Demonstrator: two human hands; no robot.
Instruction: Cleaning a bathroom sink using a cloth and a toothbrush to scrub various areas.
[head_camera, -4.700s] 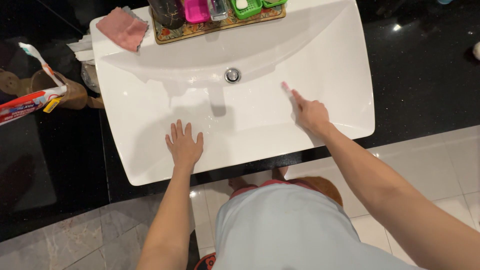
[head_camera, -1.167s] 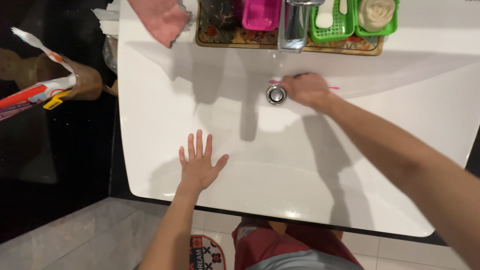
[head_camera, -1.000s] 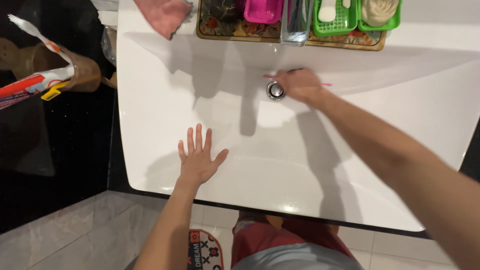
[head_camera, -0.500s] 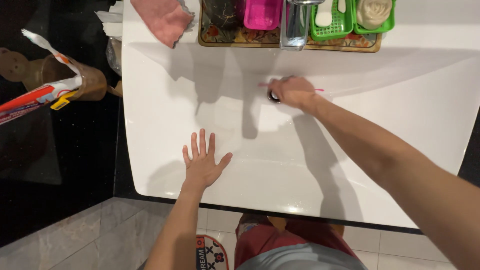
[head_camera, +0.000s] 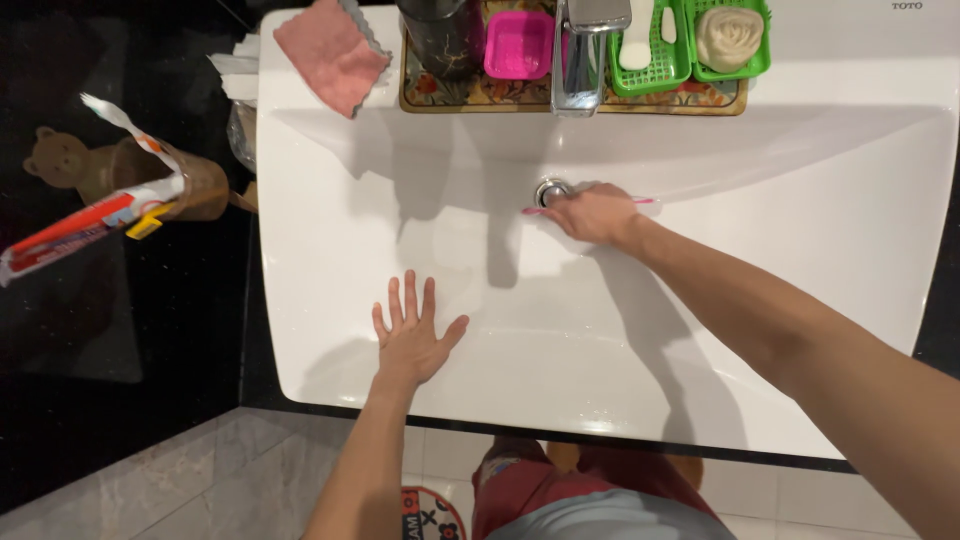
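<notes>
Far left, on the glossy black counter (head_camera: 110, 330): a brown bear-shaped holder (head_camera: 120, 172) carrying a toothbrush with a white head (head_camera: 125, 122) and a flattened red-and-white tube (head_camera: 75, 232) with a yellow bit at one end.

The white ceramic basin (head_camera: 800, 230) is rectangular, smooth and shiny, with rounded corners and a shallow sloping bowl. A pink cloth (head_camera: 330, 52), soft and wavy-edged, lies over its back left corner.

Left hand (head_camera: 412, 335) lies flat, palm down, on the front slope of the basin, fingers splayed and released, gripping nothing.

Back ledge holds a flat floral-patterned tray (head_camera: 470, 92): dark cylindrical cup (head_camera: 440, 35), square magenta plastic dish (head_camera: 518, 45), chrome faucet (head_camera: 580, 50) with its spout over the bowl, then two green slotted plastic baskets (head_camera: 685, 70), one holding a white rose-shaped soap (head_camera: 728, 35).

Round chrome drain (head_camera: 549, 190) sits under the spout. Right hand (head_camera: 597, 212) rests just beside it, touching the basin floor, fingers clenched around a thin pink toothbrush (head_camera: 642, 201). The brush lies roughly horizontal; both ends stick out of the fist, one next to the drain, the other toward the right.
</notes>
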